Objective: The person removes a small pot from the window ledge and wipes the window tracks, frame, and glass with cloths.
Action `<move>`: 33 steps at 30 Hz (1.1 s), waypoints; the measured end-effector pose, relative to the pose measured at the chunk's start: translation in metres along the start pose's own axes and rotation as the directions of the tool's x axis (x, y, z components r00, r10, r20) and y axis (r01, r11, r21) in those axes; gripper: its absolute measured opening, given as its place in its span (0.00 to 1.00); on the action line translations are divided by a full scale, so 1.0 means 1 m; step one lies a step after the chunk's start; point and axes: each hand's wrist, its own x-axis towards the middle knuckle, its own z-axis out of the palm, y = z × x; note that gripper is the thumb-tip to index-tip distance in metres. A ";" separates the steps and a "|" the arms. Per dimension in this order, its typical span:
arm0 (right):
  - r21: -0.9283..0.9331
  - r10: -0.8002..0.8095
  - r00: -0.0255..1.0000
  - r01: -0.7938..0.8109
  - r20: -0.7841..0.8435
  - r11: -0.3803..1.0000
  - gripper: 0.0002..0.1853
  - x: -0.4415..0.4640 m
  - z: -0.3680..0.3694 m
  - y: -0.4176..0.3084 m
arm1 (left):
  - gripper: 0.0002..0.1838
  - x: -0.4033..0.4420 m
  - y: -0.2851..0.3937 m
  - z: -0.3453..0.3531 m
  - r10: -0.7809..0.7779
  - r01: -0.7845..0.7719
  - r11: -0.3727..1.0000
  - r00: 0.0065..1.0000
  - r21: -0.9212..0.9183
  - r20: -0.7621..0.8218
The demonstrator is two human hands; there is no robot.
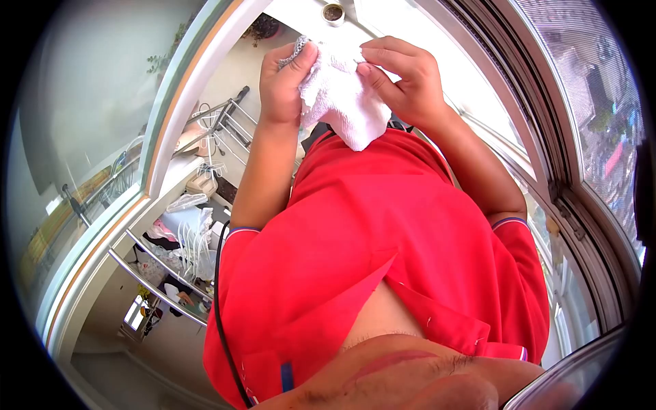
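A white terry cloth (348, 102) hangs crumpled between both hands, above the waist of a red shirt. My left hand (281, 85) is closed on its left side, thumb pressed over the top edge. A grey textured strip of fabric (294, 51) shows by those fingers; whether it belongs to the cloth I cannot tell. On the other side, my right hand (406, 75) pinches the cloth's upper right edge between thumb and fingers. The cloth's lower corner droops freely toward the shirt.
A window frame (547, 157) curves close by on the right, and a glass panel (102, 102) stands on the left. Beyond the hands are a small round pot (333, 14) and a dark potted plant (265, 27). A metal rack (229, 123) and white hangers (198, 246) lie to the left.
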 end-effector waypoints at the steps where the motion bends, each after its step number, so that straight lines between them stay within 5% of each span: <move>1: 0.034 -0.005 1.000 0.006 -0.022 0.999 0.14 0.001 0.001 0.000 | 0.15 0.000 0.000 0.000 -0.001 0.002 1.000 1.000 -0.012 0.015; 5: 0.184 0.015 1.000 -0.020 0.027 0.983 0.16 0.006 -0.005 0.000 | 0.14 -0.001 -0.002 -0.002 -0.040 0.041 0.999 0.997 -0.017 0.072; 10: -0.020 0.075 0.997 -0.075 0.002 0.997 0.23 0.002 -0.007 -0.011 | 0.13 -0.001 -0.007 0.002 0.018 -0.018 1.000 1.000 0.019 -0.006; 16: -0.093 -0.197 0.958 0.182 -0.207 0.979 0.20 0.004 -0.002 -0.003 | 0.13 -0.003 0.000 0.013 -0.037 0.038 0.998 0.999 -0.045 0.025; 19: -0.244 -0.433 0.879 0.383 -0.199 0.891 0.16 0.008 -0.004 0.006 | 0.14 -0.002 0.006 0.027 0.001 -0.009 0.998 0.991 -0.063 -0.133; 20: -0.263 -0.454 0.866 0.398 -0.208 0.879 0.17 0.009 -0.002 0.007 | 0.14 -0.003 0.005 0.022 0.017 -0.017 1.000 0.998 0.002 -0.065; 23: 0.026 -0.040 0.969 0.048 -0.244 0.999 0.20 0.006 -0.004 -0.014 | 0.15 -0.003 0.005 0.010 0.037 -0.046 0.991 0.997 0.122 0.073; 27: -0.126 -0.214 0.964 0.196 -0.156 0.973 0.14 0.003 -0.001 -0.001 | 0.16 -0.003 -0.002 0.012 0.082 -0.079 0.992 0.996 0.102 -0.029; 31: 0.122 -0.114 0.993 0.109 0.030 0.986 0.11 -0.005 -0.007 -0.014 | 0.20 -0.002 0.001 0.005 0.113 -0.113 0.994 0.982 0.010 -0.154; 33: 0.088 -0.021 0.950 -0.007 0.311 0.996 0.10 -0.014 -0.015 -0.021 | 0.21 0.001 0.004 -0.002 0.106 -0.127 0.991 0.942 -0.046 -0.317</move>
